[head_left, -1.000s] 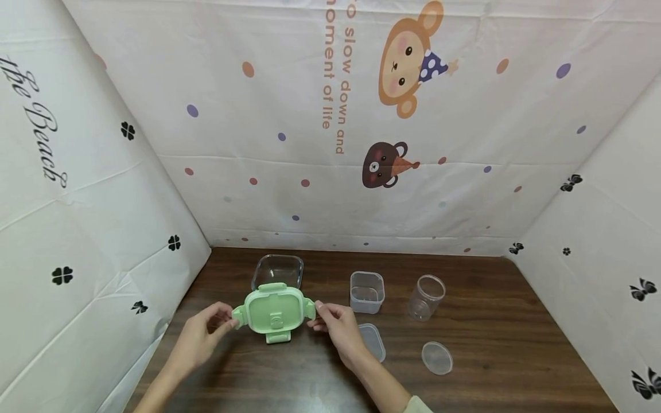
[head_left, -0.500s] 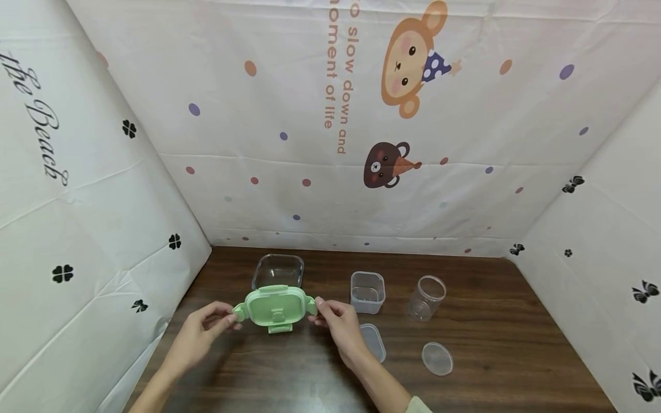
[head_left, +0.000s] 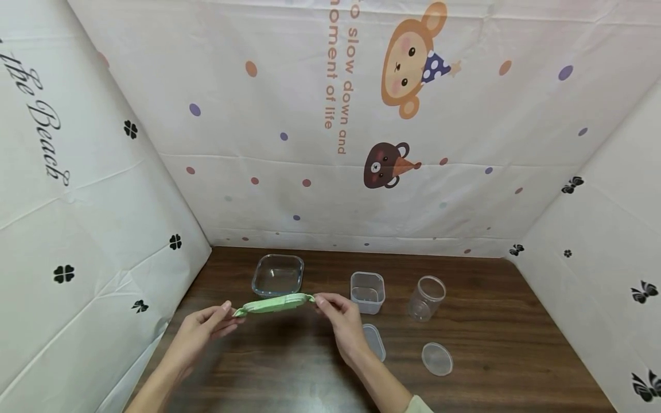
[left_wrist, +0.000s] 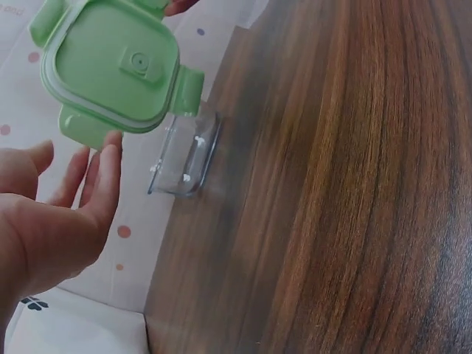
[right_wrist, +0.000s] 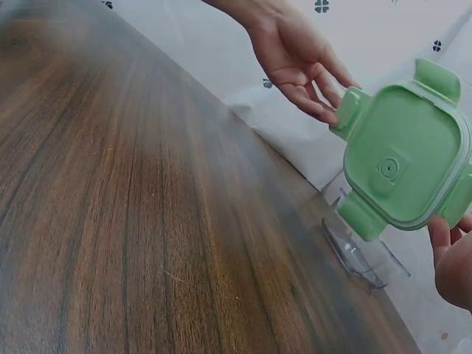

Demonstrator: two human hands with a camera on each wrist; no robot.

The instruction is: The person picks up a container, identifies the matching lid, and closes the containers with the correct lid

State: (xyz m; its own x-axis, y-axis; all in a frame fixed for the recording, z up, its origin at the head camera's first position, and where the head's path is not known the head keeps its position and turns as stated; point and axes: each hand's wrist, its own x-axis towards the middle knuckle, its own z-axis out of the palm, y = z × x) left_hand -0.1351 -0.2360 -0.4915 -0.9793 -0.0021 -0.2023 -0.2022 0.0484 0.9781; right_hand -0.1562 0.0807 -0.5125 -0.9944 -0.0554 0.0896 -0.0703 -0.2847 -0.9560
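Observation:
A green snap-on lid [head_left: 276, 303] with fold-out side flaps is held above the table, nearly edge-on in the head view. My right hand [head_left: 342, 322] pinches its right flap between thumb and fingers. On the other side, my left hand [head_left: 198, 332] has its fingertips under the left flap, thumb raised off it. Both wrist views show the lid's [left_wrist: 118, 63] broad face, with a small round valve on it. Just behind the lid stands a clear rectangular container [head_left: 277, 274], open at the top.
Right of the lid stand a small square plastic tub [head_left: 368, 292] and a clear round jar [head_left: 427, 297]. A square translucent lid [head_left: 374, 342], partly behind my right forearm, and a round one [head_left: 437, 359] lie nearer. Printed white cloth [head_left: 330, 195] surrounds the wooden table [head_left: 496, 344].
The green lid has tilted from face-on to nearly edge-on in the head view, uncovering more of the rectangular container. My left thumb has lifted off its flap.

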